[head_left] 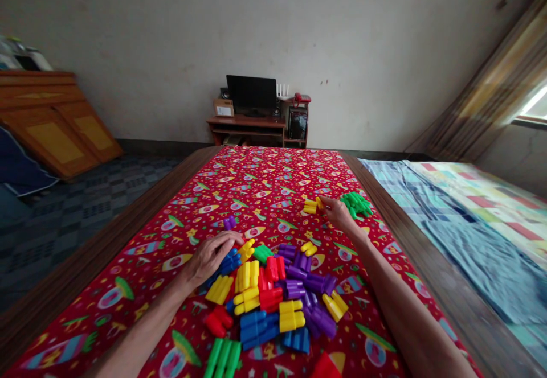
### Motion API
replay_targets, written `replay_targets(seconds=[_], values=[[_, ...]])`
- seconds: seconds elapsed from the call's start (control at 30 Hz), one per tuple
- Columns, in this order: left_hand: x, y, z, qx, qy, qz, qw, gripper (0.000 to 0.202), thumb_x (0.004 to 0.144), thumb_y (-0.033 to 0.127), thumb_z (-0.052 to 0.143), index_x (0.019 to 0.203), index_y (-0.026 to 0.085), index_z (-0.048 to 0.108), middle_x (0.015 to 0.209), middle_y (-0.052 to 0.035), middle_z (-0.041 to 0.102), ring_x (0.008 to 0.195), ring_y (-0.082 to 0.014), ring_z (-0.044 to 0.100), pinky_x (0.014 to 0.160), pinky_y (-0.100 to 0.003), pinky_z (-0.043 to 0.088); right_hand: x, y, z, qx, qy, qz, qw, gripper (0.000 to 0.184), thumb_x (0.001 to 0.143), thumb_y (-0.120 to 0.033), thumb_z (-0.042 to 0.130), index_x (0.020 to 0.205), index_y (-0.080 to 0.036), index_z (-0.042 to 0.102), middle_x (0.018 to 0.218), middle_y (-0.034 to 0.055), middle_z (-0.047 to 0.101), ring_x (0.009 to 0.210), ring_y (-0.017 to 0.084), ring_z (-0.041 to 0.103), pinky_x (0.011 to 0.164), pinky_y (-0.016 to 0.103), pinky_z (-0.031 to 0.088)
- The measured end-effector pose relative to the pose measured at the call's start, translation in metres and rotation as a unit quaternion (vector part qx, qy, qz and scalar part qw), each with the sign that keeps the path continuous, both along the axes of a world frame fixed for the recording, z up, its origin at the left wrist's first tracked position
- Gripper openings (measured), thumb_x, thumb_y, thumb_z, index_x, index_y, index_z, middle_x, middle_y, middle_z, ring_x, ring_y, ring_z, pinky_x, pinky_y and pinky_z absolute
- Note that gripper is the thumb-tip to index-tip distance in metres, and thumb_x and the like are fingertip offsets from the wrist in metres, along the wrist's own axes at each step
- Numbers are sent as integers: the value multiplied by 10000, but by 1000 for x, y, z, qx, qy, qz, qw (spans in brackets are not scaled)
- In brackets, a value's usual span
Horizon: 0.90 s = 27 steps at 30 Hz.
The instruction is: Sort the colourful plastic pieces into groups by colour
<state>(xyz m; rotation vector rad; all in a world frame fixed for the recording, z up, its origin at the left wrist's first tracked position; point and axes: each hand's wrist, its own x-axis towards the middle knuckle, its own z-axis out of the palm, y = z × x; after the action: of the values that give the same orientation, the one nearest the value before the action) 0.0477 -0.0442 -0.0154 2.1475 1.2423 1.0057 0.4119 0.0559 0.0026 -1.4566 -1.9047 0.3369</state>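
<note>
A loose heap of plastic building blocks in several colours lies in front of me. My left hand point(213, 257) is at the heap's left far edge, above some blue blocks point(231, 261). Its curled fingers are closed at a tilted yellow block point(247, 250); the thumb's grip is partly hidden. Farther off to the right, my right hand point(339, 214) pinches a small yellow block point(319, 202). This one is beside another yellow block point(310, 206) on the cloth. Just right of that hand sits a pile of green blocks point(357, 204).
A red patterned cloth point(273, 179) covers the wooden table point(179, 187). One purple block point(229, 222) lies apart, beyond my left hand. A bed point(478, 224) adjoins on the right. A desk with a monitor point(252, 93) stands at the far wall, a cabinet point(60, 122) at left.
</note>
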Motion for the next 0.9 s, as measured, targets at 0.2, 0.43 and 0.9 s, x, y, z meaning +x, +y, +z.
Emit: replay_targets(seconds=[0.2, 0.43, 0.9], values=[[0, -1, 2, -14, 2, 8, 1000, 394, 945, 451, 380, 907, 191, 673, 1004, -79, 731, 1033, -237, 652, 952, -336, 494, 6, -10, 24, 39, -47, -22, 998, 328, 748, -125, 446, 867, -120, 752, 652, 48, 690, 580, 136, 575, 571, 211, 397], [4, -5, 10, -20, 9, 9, 1000, 399, 940, 455, 382, 904, 190, 679, 1013, -83, 735, 1025, -238, 658, 942, -341, 506, -17, -66, 47, -154, -160, 319, 921, 393, 746, -167, 641, 1124, -255, 707, 964, 28, 749, 828, 175, 676, 687, 243, 508], [2, -2, 3, -14, -5, 3, 1000, 372, 947, 435, 388, 898, 197, 670, 1000, -76, 727, 1025, -235, 652, 946, -337, 498, 8, -26, 7, 111, -133, 29, 984, 269, 816, -147, 601, 1083, -134, 640, 1043, 165, 701, 939, 257, 643, 822, 370, 493]])
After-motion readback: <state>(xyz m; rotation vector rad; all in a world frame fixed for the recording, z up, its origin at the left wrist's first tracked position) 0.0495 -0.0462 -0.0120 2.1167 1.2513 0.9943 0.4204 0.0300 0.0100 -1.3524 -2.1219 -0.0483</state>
